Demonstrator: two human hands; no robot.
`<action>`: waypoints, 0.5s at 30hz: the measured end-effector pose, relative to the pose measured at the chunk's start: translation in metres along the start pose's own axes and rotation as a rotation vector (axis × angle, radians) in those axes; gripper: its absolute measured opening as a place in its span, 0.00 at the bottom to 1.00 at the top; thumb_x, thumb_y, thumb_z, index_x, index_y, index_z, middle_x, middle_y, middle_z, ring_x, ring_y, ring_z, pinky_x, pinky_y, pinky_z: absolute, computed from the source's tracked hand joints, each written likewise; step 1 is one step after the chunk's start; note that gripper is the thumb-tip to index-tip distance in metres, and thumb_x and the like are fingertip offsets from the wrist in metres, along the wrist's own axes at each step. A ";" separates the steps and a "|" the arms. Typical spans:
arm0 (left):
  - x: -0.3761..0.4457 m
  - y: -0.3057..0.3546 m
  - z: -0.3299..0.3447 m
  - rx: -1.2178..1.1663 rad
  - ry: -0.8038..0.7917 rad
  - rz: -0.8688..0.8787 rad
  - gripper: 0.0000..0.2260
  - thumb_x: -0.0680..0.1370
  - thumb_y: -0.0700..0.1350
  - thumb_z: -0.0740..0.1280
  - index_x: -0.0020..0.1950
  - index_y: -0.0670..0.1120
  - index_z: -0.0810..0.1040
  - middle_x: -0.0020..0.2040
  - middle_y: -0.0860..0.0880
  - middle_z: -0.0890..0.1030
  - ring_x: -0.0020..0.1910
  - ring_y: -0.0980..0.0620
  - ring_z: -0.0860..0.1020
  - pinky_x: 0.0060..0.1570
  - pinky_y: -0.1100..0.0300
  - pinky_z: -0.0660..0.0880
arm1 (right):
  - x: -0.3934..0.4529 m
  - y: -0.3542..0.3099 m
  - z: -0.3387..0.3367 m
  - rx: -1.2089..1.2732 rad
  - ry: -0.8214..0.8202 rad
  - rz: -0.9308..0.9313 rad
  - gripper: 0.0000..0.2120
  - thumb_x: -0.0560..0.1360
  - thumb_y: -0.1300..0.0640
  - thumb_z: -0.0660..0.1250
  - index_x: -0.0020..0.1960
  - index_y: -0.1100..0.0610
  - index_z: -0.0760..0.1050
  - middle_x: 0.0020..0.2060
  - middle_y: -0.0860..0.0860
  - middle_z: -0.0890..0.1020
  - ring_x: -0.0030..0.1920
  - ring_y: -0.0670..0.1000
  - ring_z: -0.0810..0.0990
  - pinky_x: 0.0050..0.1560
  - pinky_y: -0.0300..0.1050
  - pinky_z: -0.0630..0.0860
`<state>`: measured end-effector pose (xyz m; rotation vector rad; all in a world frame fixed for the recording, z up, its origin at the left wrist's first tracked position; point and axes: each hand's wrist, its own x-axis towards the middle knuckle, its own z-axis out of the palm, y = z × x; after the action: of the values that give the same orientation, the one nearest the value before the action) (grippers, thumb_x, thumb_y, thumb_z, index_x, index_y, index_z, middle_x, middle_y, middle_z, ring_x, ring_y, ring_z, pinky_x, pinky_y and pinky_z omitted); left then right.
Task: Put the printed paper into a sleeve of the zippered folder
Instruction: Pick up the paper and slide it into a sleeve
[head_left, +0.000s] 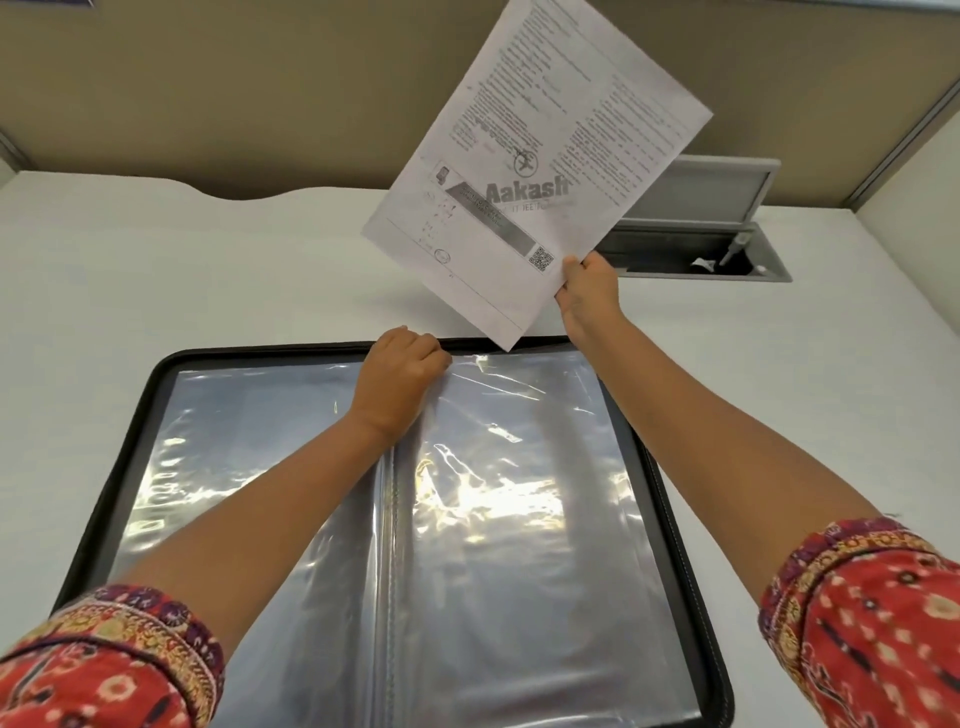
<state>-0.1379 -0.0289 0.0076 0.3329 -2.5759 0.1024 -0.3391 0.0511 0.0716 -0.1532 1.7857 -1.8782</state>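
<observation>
The black zippered folder (156, 379) lies open flat on the white desk, showing shiny clear plastic sleeves (519, 467) on both sides of its spine. My left hand (402, 371) rests at the top of the spine with its fingers curled on the upper edge of the right-hand sleeve. My right hand (589, 291) pinches the printed paper (535, 156) by its lower right edge. The sheet hangs tilted in the air above the folder's far edge, and its lowest corner almost reaches the top of the right sleeve.
The white desk (208, 270) extends around the folder. At the back right a grey cable hatch (727, 249) stands open with its lid raised. A tan partition wall (260, 93) closes off the far side.
</observation>
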 end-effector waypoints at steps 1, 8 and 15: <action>0.000 0.000 -0.001 -0.007 -0.009 -0.010 0.07 0.63 0.32 0.74 0.36 0.42 0.81 0.31 0.46 0.80 0.29 0.45 0.76 0.38 0.59 0.75 | 0.001 0.000 0.002 0.001 -0.022 0.008 0.13 0.80 0.67 0.53 0.62 0.67 0.69 0.62 0.64 0.75 0.62 0.60 0.75 0.64 0.55 0.72; 0.005 0.002 -0.002 -0.127 -0.114 -0.143 0.03 0.67 0.35 0.72 0.37 0.41 0.80 0.31 0.45 0.81 0.32 0.43 0.77 0.34 0.55 0.72 | 0.002 0.008 -0.005 -0.201 -0.165 0.017 0.14 0.80 0.67 0.53 0.62 0.66 0.70 0.62 0.60 0.76 0.63 0.59 0.75 0.60 0.50 0.75; 0.006 0.002 -0.001 -0.145 -0.190 -0.282 0.05 0.74 0.40 0.67 0.47 0.41 0.81 0.45 0.43 0.82 0.47 0.41 0.75 0.44 0.50 0.69 | 0.014 0.000 -0.032 -0.516 -0.164 -0.082 0.13 0.78 0.66 0.54 0.57 0.67 0.73 0.58 0.62 0.78 0.56 0.59 0.78 0.62 0.59 0.73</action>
<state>-0.1429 -0.0281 0.0111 0.6743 -2.6714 -0.2270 -0.3652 0.0730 0.0640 -0.5567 2.1319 -1.3697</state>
